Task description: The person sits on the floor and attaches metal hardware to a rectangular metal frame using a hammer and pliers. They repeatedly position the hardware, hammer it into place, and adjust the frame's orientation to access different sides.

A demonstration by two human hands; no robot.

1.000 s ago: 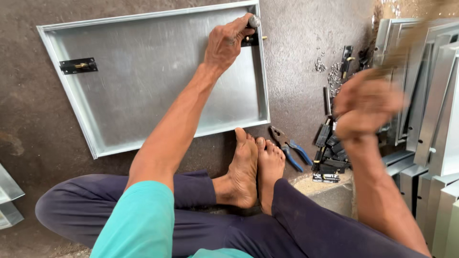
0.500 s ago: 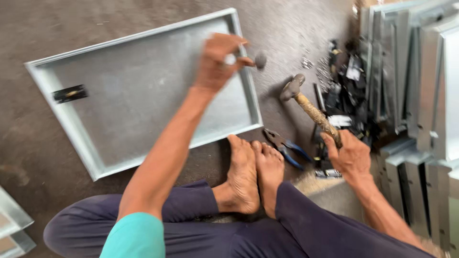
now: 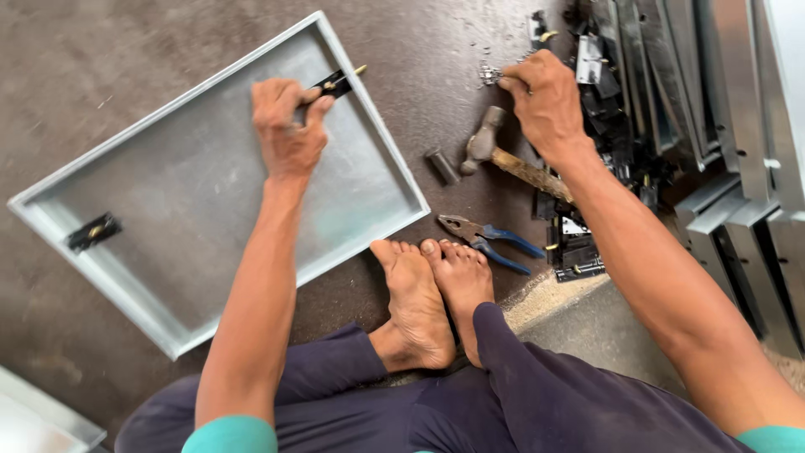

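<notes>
- A person sat on a grey-brown concrete floor (image 3: 101,59), seen from above, with dark trouser legs folded and two bare feet pressed together in the middle of the view.
- A wide, shallow grey metal tray (image 3: 193,193) with raised edges lay flat on the floor to the person's left, one corner near the feet.
- A stack of similar grey metal panels (image 3: 738,126) stood along the right edge of the view.
- A heap of small black metal fittings (image 3: 604,109) lay on the floor between the stack and the person's right arm.
- The left hand (image 3: 289,126) rested inside the tray near its far rim, fingers pinched on a small black latch (image 3: 331,84) with a brass-coloured tip, which sat on that rim.
- The right hand (image 3: 545,96) reached over the heap of fittings, fingers closed on a small pale metal piece (image 3: 490,75); what kind of piece it was could not be made out.
- A hammer (image 3: 503,159) with a wooden handle lay on the floor just beneath the right wrist, untouched.
- Blue-handled pliers (image 3: 490,239) lay on the floor just beside the toes.
- A second black latch (image 3: 92,232) sat on the tray's near left edge.
- A short dark metal cylinder (image 3: 442,166) lay beside the hammer head.
</notes>
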